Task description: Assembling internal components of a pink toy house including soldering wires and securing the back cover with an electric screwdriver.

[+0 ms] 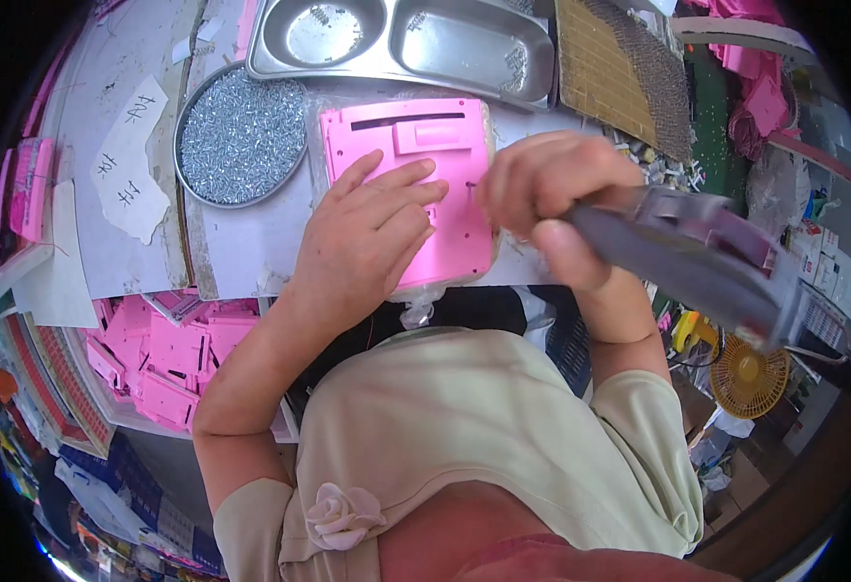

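Observation:
A pink plastic panel (459, 228) with a long slot near its far edge lies on the table in front of me, on a clear plastic-wrapped base. My left hand (367, 228) rests flat on its left part, fingers spread. Over the right edge, my right hand (561, 184) is wrapped round an electric screwdriver (687, 262), long, dark and partly blurred. The screwdriver's tip is hidden by my fingers. A small dark screw or hole shows in the panel beside them. Left of the panel stands a round metal dish (241, 136) full of small silvery screws.
A steel compartment tray (396, 73) holding a few screws stands at the back, beside a brown cardboard piece (605, 63). Pink plastic parts (168, 349) fill a bin below the table's left front. A handwritten paper (132, 165) lies left. A yellow fan (748, 376) stands lower right.

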